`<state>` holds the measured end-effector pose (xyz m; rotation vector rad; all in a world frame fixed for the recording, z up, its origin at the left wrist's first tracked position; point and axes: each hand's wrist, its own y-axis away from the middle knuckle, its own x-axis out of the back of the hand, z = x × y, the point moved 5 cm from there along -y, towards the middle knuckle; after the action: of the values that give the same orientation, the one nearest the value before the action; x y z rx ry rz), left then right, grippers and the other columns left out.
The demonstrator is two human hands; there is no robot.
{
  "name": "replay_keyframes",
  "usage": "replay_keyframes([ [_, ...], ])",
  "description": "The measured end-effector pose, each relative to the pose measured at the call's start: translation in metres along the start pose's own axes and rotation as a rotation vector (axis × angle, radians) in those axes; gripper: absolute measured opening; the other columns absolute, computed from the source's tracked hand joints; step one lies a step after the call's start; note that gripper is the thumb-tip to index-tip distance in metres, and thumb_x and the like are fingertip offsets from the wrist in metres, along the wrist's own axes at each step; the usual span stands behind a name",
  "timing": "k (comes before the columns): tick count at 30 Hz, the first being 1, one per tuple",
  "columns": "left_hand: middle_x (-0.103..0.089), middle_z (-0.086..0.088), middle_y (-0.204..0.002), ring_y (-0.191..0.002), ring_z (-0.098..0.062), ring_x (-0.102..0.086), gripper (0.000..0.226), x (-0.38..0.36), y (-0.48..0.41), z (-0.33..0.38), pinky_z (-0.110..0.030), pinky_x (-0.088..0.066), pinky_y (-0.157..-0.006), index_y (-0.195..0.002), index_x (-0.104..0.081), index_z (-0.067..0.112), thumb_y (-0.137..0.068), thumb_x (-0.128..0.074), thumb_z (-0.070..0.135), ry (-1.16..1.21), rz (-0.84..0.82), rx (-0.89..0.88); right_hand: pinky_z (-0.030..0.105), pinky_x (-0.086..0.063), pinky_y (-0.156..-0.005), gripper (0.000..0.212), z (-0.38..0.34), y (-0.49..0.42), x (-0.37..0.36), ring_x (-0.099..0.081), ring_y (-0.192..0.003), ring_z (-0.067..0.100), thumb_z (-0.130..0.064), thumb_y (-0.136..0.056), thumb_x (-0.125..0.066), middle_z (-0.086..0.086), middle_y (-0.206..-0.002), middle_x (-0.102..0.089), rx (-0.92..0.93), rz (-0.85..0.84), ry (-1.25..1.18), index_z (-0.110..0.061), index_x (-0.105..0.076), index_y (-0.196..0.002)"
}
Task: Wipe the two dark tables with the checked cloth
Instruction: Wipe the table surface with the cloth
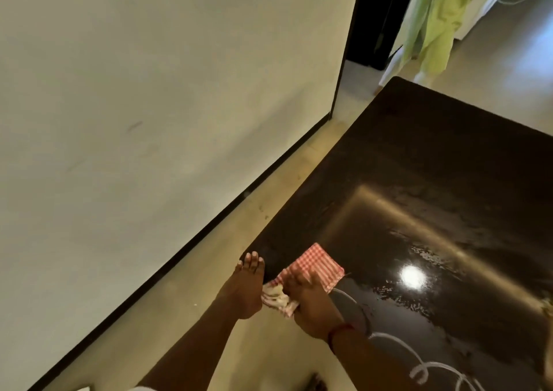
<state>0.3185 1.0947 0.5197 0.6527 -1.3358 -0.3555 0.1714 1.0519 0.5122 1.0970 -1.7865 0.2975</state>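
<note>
Right hand (311, 304) grips checked cloth (318, 266) at dark table (419, 157) edge.
Its fingers curl round the bunched end; the flat part lies just beyond them. The left hand (247, 286), fingers straight, holds nothing.

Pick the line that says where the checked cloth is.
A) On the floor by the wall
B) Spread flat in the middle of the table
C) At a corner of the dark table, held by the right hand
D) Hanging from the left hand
C: the right hand grips the checked cloth at the corner of the dark table, while the left hand holds nothing.
</note>
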Motion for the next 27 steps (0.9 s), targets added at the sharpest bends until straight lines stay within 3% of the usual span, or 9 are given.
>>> replay_keyframes([
  [4,0.016,-0.018,-0.16,-0.148,-0.031,0.014,0.082,0.007,0.002,0.001,-0.038,-0.001,-0.121,-0.152,0.01,0.003,-0.095,-0.049,0.014,0.032,-0.073,-0.013,0.034,0.012,-0.109,0.05,0.011,0.012,0.011,-0.017,-0.146,0.021,-0.024,-0.094,-0.045,0.004,-0.154,-0.033,0.103,-0.008,0.037,-0.021,-0.041,-0.143],
  [6,0.016,-0.019,-0.16,-0.148,-0.033,0.014,0.081,0.007,0.003,0.004,-0.04,-0.002,-0.121,-0.151,0.01,0.001,-0.095,-0.047,0.014,0.04,-0.09,0.0,0.029,0.007,-0.112,0.053,0.037,0.014,0.023,-0.018,-0.146,0.021,-0.026,-0.095,-0.044,0.007,-0.156,-0.028,-0.036,0.064,0.002,-0.022,-0.034,-0.147],
  [9,0.016,-0.019,-0.16,-0.148,-0.034,0.014,0.082,0.008,0.004,0.009,-0.041,-0.004,-0.121,-0.151,0.009,0.001,-0.095,-0.049,0.015,0.056,-0.102,0.014,0.035,0.003,-0.117,0.058,0.056,0.028,0.033,-0.012,-0.147,0.024,-0.016,-0.096,-0.042,0.008,-0.159,-0.017,-0.312,0.128,-0.065,-0.019,-0.023,-0.15],
  [11,0.015,-0.02,-0.16,-0.148,-0.035,0.014,0.084,0.007,0.005,0.01,-0.041,-0.005,-0.12,-0.151,0.009,0.0,-0.094,-0.05,0.015,0.056,-0.106,0.021,0.039,0.004,-0.117,0.058,0.043,0.036,0.025,-0.008,-0.147,0.025,-0.016,-0.095,-0.04,0.009,-0.159,-0.016,-0.346,0.112,-0.061,-0.016,-0.023,-0.15],
  [16,0.013,-0.024,-0.159,-0.148,-0.037,0.011,0.081,0.007,0.002,0.007,-0.042,-0.008,-0.12,-0.15,0.008,-0.004,-0.094,-0.047,0.014,0.058,-0.119,0.008,0.056,-0.005,-0.117,0.064,0.014,0.056,-0.02,-0.022,-0.144,0.025,-0.034,-0.08,-0.023,0.005,-0.148,-0.043,0.009,-0.044,-0.022,-0.017,-0.053,-0.134],
  [19,0.015,-0.023,-0.159,-0.148,-0.036,0.013,0.083,0.005,0.002,0.008,-0.042,-0.008,-0.12,-0.15,0.01,-0.003,-0.093,-0.048,0.014,0.054,-0.113,0.004,0.047,-0.003,-0.116,0.053,0.04,0.064,-0.021,-0.029,-0.141,0.022,-0.027,-0.082,-0.036,0.001,-0.146,-0.046,0.079,-0.069,0.028,-0.022,-0.054,-0.131],
  [22,0.018,-0.022,-0.159,-0.147,-0.036,0.015,0.084,0.003,0.001,0.008,-0.041,-0.007,-0.12,-0.15,0.012,-0.003,-0.094,-0.049,0.015,0.052,-0.114,0.013,0.031,0.002,-0.115,0.057,0.082,0.067,0.002,-0.025,-0.144,0.024,-0.036,-0.087,-0.037,0.005,-0.152,-0.034,-0.176,0.09,-0.066,-0.02,-0.043,-0.141],
  [24,0.018,-0.021,-0.159,-0.147,-0.035,0.016,0.083,0.001,0.0,0.009,-0.041,-0.007,-0.12,-0.15,0.011,-0.002,-0.095,-0.048,0.015,0.06,-0.119,0.012,0.033,0.0,-0.116,0.062,0.098,0.072,0.012,-0.021,-0.145,0.025,-0.036,-0.084,-0.031,0.007,-0.153,-0.033,-0.335,0.19,-0.124,-0.019,-0.039,-0.143],
  [27,0.018,-0.021,-0.159,-0.147,-0.035,0.017,0.084,-0.001,-0.001,0.009,-0.041,-0.007,-0.12,-0.15,0.012,-0.002,-0.095,-0.048,0.017,0.055,-0.111,0.008,0.042,0.001,-0.117,0.063,0.078,0.078,0.01,-0.02,-0.146,0.027,-0.031,-0.083,-0.036,0.009,-0.153,-0.033,-0.388,0.204,-0.126,-0.012,-0.04,-0.143],
])
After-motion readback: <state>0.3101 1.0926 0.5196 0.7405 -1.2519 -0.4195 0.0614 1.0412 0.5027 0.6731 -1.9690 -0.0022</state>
